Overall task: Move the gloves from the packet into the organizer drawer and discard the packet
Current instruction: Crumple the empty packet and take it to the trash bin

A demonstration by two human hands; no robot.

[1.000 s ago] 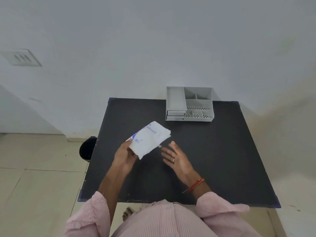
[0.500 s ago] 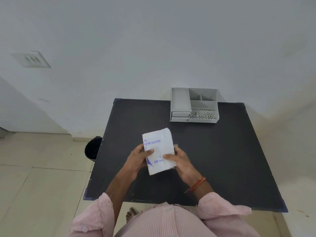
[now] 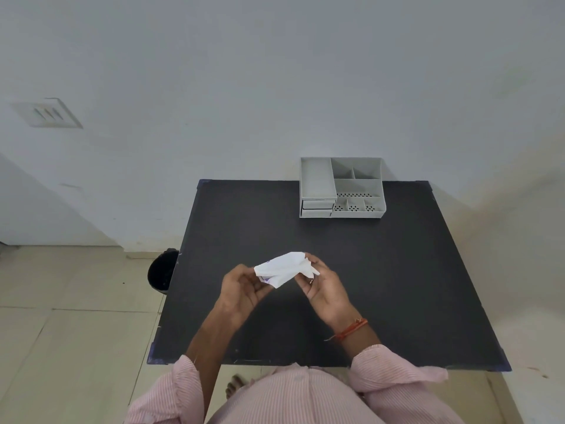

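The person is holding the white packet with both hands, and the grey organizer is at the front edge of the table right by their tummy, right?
Not quite. Both hands do hold the white packet, left hand and right hand. But the head view shows the grey organizer at the table's far edge, by the wall.

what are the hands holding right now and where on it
Both hold the white glove packet above the table: left hand at its left end, right hand at its crumpled right end.
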